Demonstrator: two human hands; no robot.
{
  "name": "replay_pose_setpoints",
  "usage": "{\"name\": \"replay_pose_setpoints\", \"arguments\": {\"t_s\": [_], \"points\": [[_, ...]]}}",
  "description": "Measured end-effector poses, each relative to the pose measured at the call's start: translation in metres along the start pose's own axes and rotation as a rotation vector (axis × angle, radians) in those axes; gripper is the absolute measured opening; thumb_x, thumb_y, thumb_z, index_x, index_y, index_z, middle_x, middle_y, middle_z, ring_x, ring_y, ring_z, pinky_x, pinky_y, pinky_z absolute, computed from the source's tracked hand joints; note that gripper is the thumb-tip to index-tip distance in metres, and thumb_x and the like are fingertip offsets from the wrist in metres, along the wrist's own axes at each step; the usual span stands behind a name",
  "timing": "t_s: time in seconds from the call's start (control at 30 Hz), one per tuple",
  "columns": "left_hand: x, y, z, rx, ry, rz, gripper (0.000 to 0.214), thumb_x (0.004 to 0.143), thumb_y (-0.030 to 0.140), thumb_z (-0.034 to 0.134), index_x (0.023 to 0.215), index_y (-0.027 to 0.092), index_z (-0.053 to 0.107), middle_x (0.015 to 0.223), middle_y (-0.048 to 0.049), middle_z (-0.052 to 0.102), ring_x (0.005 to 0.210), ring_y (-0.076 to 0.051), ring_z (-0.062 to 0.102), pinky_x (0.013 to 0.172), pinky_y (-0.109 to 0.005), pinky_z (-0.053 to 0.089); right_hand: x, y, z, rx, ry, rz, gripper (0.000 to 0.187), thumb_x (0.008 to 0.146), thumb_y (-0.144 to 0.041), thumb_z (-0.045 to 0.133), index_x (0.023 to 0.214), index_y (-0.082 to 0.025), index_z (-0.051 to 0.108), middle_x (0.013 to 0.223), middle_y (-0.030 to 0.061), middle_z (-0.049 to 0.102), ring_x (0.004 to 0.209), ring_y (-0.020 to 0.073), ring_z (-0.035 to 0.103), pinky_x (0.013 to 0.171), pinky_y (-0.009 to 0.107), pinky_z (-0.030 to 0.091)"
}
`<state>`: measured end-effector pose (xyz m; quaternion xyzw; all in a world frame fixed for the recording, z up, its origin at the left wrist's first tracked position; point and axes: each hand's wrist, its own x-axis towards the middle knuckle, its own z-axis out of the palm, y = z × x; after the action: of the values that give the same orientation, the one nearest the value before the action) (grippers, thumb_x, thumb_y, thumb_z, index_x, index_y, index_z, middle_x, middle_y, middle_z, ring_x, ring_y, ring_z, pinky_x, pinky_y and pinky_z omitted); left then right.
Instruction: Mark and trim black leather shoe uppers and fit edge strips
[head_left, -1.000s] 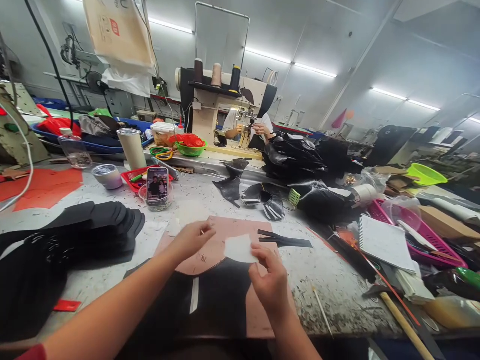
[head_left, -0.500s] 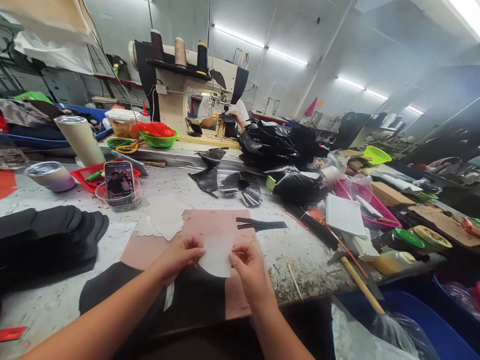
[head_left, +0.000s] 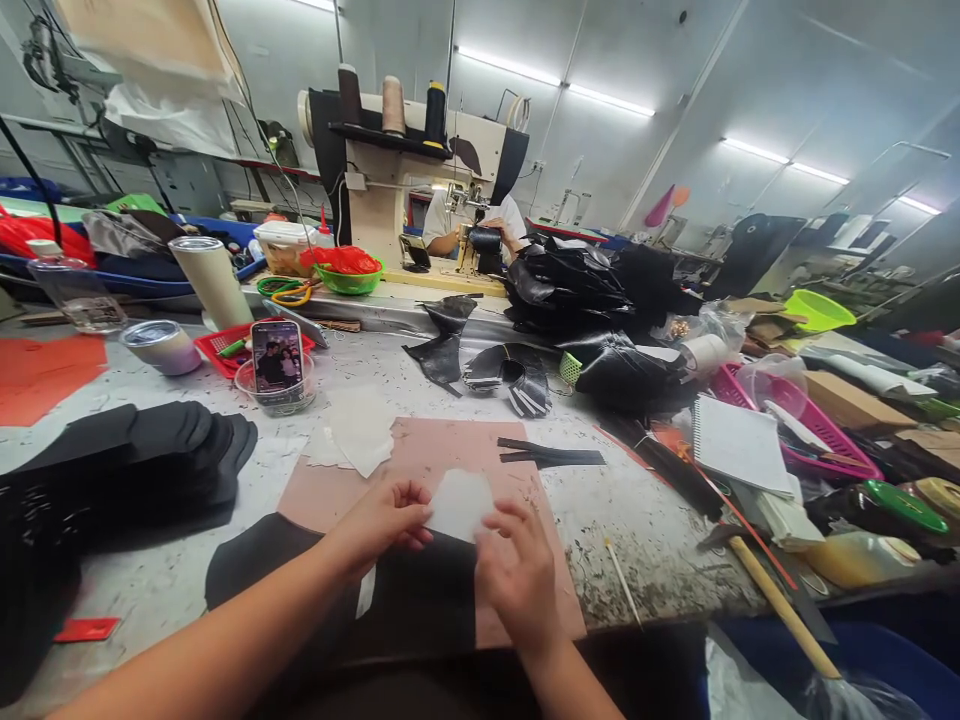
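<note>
Both hands hold a small white translucent sheet (head_left: 459,503) just above a pink work board (head_left: 457,455). My left hand (head_left: 390,520) pinches its left edge with curled fingers. My right hand (head_left: 517,570) grips its lower right corner, fingers closed. Under the hands lies a black leather piece (head_left: 420,600) with a white strip (head_left: 366,592) on it. More white sheets (head_left: 358,432) lie at the board's far left corner, and two black strips (head_left: 551,453) lie at its far right.
A stack of black cut pieces (head_left: 142,455) lies at left. A phone (head_left: 277,356) stands in a clear bowl. Black leather piles (head_left: 592,300), a notebook (head_left: 739,445), a pink basket (head_left: 825,440) and a hammer handle (head_left: 780,605) crowd the right. A person sews behind a machine (head_left: 420,190).
My left hand moved right and took hold of the white sheet beside my right hand. The sheet came down over the black leather piece. The view swung right, then partly back.
</note>
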<state>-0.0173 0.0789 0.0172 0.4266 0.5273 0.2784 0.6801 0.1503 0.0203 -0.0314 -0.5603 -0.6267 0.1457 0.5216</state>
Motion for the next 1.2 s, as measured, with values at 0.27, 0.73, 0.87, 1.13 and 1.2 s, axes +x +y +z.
{"name": "replay_pose_setpoints", "arguments": {"t_s": [0.27, 0.73, 0.87, 1.13, 1.2], "points": [[0.018, -0.015, -0.012, 0.470, -0.066, 0.028, 0.017, 0.063, 0.027, 0.056, 0.070, 0.020, 0.042, 0.053, 0.0075, 0.049, 0.050, -0.013, 0.056, 0.047, -0.024, 0.039, 0.004, 0.015, 0.000, 0.345, -0.141, 0.625, 0.014, 0.063, -0.028, 0.059, 0.068, -0.019, 0.049, 0.061, -0.0014, 0.054, 0.058, 0.0144, 0.055, 0.054, 0.026, 0.046], [0.048, -0.014, -0.005, 1.120, 0.054, 0.311, 0.015, 0.070, 0.019, 0.046, 0.067, 0.023, 0.031, 0.063, 0.0015, 0.051, 0.064, -0.019, 0.051, 0.056, -0.025, 0.030, 0.013, 0.025, 0.006, -0.150, -0.227, 0.320, 0.018, 0.076, -0.018, 0.048, 0.080, -0.018, 0.066, 0.081, 0.0060, 0.068, 0.078, 0.0200, 0.061, 0.074, 0.034, 0.047], [0.048, -0.013, -0.005, 1.155, 0.044, 0.303, 0.014, 0.070, 0.020, 0.044, 0.068, 0.023, 0.031, 0.064, 0.0003, 0.052, 0.065, -0.020, 0.052, 0.055, -0.026, 0.030, 0.013, 0.025, 0.006, -0.182, -0.240, 0.306, 0.018, 0.077, -0.017, 0.049, 0.080, -0.018, 0.066, 0.081, 0.0055, 0.068, 0.078, 0.0196, 0.061, 0.074, 0.033, 0.046], [0.052, -0.012, 0.000, 1.264, 0.023, 0.326, 0.007, 0.073, 0.019, 0.042, 0.069, 0.022, 0.037, 0.067, -0.0026, 0.056, 0.066, -0.022, 0.054, 0.055, -0.028, 0.030, 0.018, 0.020, 0.007, -0.352, -0.331, 0.265, 0.018, 0.079, -0.015, 0.047, 0.077, -0.019, 0.064, 0.080, 0.0046, 0.065, 0.076, 0.0183, 0.059, 0.070, 0.030, 0.045], [0.052, -0.009, -0.001, 1.302, 0.007, 0.347, 0.006, 0.073, 0.019, 0.044, 0.069, 0.022, 0.040, 0.071, -0.0038, 0.058, 0.072, -0.023, 0.055, 0.059, -0.029, 0.032, 0.019, 0.020, 0.008, -0.474, -0.367, 0.228, 0.019, 0.080, -0.015, 0.046, 0.080, -0.020, 0.064, 0.083, 0.0059, 0.062, 0.076, 0.0195, 0.058, 0.066, 0.031, 0.045]]}}
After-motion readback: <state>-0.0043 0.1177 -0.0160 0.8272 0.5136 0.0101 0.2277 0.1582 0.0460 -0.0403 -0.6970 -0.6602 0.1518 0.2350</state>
